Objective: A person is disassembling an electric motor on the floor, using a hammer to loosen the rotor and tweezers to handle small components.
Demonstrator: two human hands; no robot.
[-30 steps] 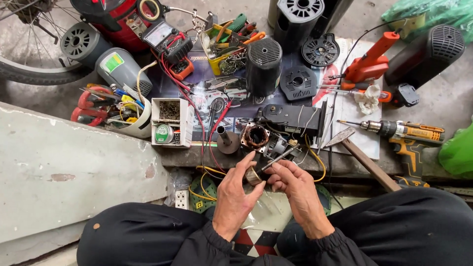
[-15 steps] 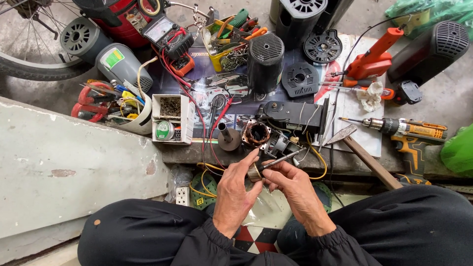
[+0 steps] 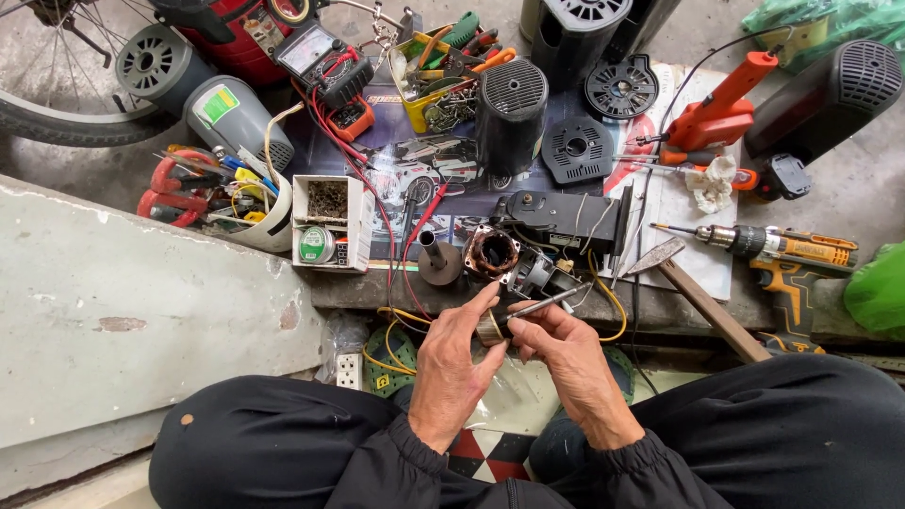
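Metal rotor point(image 3: 489, 328) pinched in left hand's point(image 3: 451, 363) grip; right hand point(image 3: 569, 351) clasps its one shaft point(image 3: 547, 303).

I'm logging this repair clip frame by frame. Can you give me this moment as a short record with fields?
setting: cluttered work surface seen from above, person seated
left hand: holds a small round metal part
right hand: holds a thin metal rod against that part
just beyond the hands: copper-wound motor core
right side: cordless drill, hammer
left side: tub of pliers
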